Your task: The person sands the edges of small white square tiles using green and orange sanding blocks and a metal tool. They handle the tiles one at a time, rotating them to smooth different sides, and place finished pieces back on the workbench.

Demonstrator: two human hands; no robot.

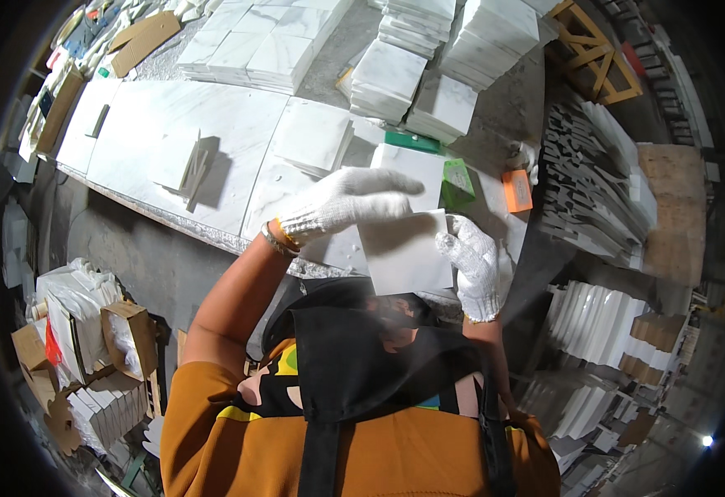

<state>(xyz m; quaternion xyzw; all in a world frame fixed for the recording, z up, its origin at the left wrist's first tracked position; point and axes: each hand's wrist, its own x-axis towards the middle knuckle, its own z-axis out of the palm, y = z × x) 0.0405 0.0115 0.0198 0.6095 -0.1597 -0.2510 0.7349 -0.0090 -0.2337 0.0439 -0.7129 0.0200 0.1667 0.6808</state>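
A square white marble tile (408, 257) is held tilted in front of me, just over the near edge of the work table. My right hand (472, 265), in a white knit glove, grips its right edge, thumb on the face. Over the tile's upper left corner, my gloved left hand (350, 200) stretches its fingers out nearly flat; whether they touch the tile I cannot tell. Beyond the hands lie a bright green block (457, 184), an orange block (516, 191) and a dark green block (412, 142). Another white tile (408, 164) lies flat behind my left fingers.
A short tile stack (314, 135) stands left of my hands, with thin upright pieces (192, 170) farther left. Taller tile stacks (387, 74) fill the back. Racked stone strips (590, 182) stand right of the table (213, 108). Boxes (129, 335) sit on the floor at left.
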